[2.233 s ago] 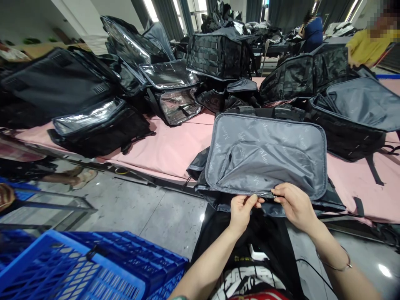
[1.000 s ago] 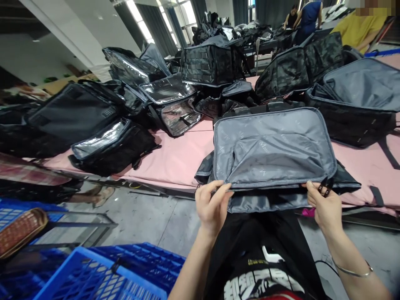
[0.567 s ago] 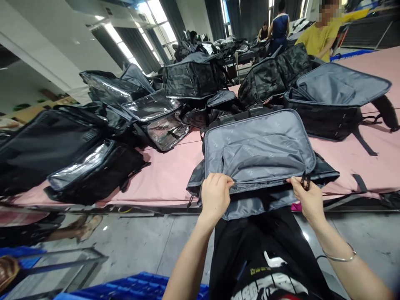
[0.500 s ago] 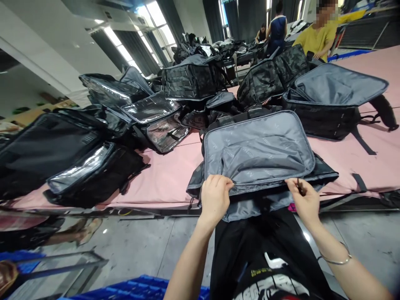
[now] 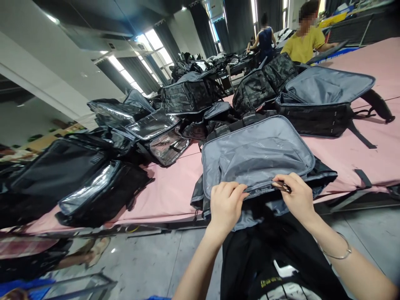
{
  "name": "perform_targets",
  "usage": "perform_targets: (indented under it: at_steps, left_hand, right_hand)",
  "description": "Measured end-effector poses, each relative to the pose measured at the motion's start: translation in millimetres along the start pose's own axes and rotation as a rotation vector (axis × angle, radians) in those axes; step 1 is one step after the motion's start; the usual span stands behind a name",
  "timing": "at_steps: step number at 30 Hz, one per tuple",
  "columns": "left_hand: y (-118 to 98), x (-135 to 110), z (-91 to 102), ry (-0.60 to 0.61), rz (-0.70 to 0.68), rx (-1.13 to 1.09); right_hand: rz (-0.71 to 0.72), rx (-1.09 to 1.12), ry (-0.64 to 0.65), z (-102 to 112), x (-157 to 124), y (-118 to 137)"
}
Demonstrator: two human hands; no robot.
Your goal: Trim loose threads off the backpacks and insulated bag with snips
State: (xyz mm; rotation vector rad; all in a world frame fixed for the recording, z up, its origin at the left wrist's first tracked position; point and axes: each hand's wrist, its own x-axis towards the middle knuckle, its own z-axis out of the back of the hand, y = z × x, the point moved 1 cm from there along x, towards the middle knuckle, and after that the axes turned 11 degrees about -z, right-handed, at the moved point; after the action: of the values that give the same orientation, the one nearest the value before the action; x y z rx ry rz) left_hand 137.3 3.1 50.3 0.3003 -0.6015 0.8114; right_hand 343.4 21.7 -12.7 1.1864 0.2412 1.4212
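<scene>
In front of me a backpack (image 5: 256,146) lies open, its grey-lined flap facing up and its dark camouflage sides spread on the table. My left hand (image 5: 226,204) pinches the flap's near edge, left of its middle. In my right hand (image 5: 296,196) are small dark thread snips (image 5: 283,186), their tip at the same edge seam. The right fingers are closed around them, close to the lining. Loose grey lining hangs below the edge, partly hidden by my hands.
Other open bags stand around: silver-lined ones (image 5: 90,187) at the left, a grey-lined one (image 5: 315,112) at the right. The pink table (image 5: 168,187) ends just before me. A person in yellow (image 5: 303,46) works at the far right.
My right hand has moved left along the flap's edge, bringing the thread snips nearer my left hand. The left hand has shifted slightly right and still grips the edge. The view has tilted.
</scene>
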Motion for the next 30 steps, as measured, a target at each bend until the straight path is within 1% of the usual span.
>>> perform_targets:
  at_steps: [3,6,9,11,13,16,21,27,30]
  left_hand:
    - [-4,8,-10.7,0.006,0.017,-0.016]
    - [-1,17,-16.8,0.093,0.095,-0.094]
    - [4,25,-15.4,0.197,0.176,-0.18]
    - [5,29,-12.8,0.242,0.215,-0.199]
    - [6,31,-10.9,0.267,0.238,-0.209]
    - [5,32,-10.2,0.272,0.255,-0.226]
    - [5,31,-10.6,0.246,0.247,-0.224]
    - [5,30,-12.2,0.249,0.231,-0.214]
    - [4,27,-14.7,0.253,0.202,-0.198]
  right_hand:
    - [-0.003,-0.025,0.013,4,4,4]
    - [-0.022,0.022,-0.009,3,1,6]
    - [-0.089,0.108,-0.062,-1,-16,11]
    - [-0.104,0.158,-0.059,-6,-32,15]
    - [-0.084,0.189,-0.036,-13,-47,18]
    - [-0.066,0.201,-0.047,-25,-59,19]
    - [-0.023,0.205,-0.111,-39,-58,18]
    - [-0.011,0.197,-0.146,-41,-58,23]
    - [0.001,0.186,-0.144,-42,-57,22]
